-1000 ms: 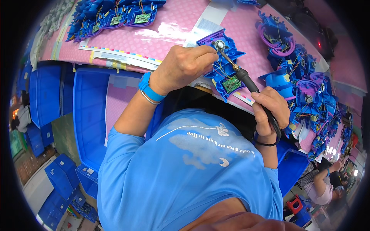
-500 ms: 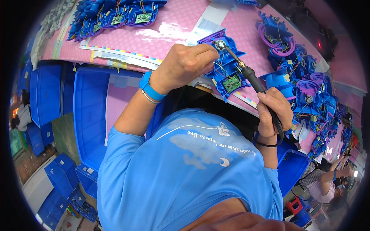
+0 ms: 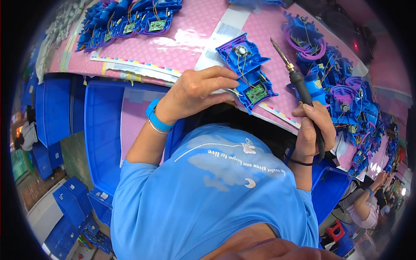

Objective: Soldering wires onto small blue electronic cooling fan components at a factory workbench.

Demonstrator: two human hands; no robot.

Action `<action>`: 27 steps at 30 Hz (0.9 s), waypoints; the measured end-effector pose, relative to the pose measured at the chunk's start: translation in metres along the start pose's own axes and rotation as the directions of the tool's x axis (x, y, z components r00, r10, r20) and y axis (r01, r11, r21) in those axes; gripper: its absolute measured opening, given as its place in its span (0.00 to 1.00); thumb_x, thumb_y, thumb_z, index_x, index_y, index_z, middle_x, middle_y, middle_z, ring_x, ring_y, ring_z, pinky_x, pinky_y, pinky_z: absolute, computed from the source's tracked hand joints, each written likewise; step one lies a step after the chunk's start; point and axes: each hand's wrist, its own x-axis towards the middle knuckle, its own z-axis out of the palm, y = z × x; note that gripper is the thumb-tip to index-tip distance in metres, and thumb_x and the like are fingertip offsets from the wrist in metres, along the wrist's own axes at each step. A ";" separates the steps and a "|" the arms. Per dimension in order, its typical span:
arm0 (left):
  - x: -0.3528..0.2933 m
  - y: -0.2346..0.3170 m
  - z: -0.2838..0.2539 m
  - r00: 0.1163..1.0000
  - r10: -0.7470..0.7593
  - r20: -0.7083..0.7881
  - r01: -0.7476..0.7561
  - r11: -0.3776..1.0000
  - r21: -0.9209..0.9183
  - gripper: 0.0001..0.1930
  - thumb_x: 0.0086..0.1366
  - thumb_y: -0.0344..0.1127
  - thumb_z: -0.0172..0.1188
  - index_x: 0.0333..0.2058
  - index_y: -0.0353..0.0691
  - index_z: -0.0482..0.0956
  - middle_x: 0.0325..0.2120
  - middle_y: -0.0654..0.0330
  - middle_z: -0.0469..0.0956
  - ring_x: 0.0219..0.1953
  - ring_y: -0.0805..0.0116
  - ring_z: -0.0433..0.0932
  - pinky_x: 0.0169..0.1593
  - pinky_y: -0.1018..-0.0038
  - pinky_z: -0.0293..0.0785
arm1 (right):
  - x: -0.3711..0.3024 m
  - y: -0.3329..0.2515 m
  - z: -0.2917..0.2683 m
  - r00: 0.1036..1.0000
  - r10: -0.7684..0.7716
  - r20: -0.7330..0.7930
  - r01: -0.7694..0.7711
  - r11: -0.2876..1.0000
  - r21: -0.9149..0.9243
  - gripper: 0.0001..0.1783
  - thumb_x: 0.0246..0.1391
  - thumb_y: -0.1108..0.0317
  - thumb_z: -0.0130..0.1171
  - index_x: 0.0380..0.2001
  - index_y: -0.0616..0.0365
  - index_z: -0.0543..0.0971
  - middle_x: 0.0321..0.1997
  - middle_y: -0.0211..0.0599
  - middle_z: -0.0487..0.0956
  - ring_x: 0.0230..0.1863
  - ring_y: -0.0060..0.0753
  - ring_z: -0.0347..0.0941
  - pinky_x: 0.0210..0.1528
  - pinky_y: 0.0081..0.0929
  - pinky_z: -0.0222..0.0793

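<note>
A blue plastic housing [image 3: 243, 65] with a purple edge lies on the pink-covered table. In its upper part is a round metal speaker [image 3: 242, 51], and in its lower part a green circuit board [image 3: 256, 92], with thin wires running between them. My left hand [image 3: 201, 92] is at the housing's left side, thumb and fingers apart, beside some pale wire ends [image 3: 234, 92]. My right hand [image 3: 315, 130] grips a soldering iron [image 3: 299, 80] by its black handle. Its bare metal tip points up and away from me, to the right of the speaker and apart from it.
More blue housings with purple rings and wires [image 3: 342, 93] crowd the right side, and others [image 3: 151, 21] stand far left. A blue bin [image 3: 102, 130] is left of me. Another person [image 3: 364, 208] sits at the far right.
The soldering iron has lifted off the speaker and moved slightly right. My left hand has come down and left from the speaker, and its fingers have spread. The housing has shifted slightly left.
</note>
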 end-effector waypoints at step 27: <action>0.015 -0.165 -0.186 0.969 -0.139 0.204 -0.012 0.799 0.602 0.18 0.55 0.18 0.59 0.45 0.39 0.81 0.39 0.49 0.82 0.40 0.44 0.81 0.44 0.61 0.78 | -0.012 -0.001 -0.020 0.973 -0.064 -0.221 0.017 0.978 -0.210 0.14 0.57 0.85 0.53 0.46 0.71 0.80 0.32 0.50 0.82 0.31 0.35 0.75 0.39 0.32 0.73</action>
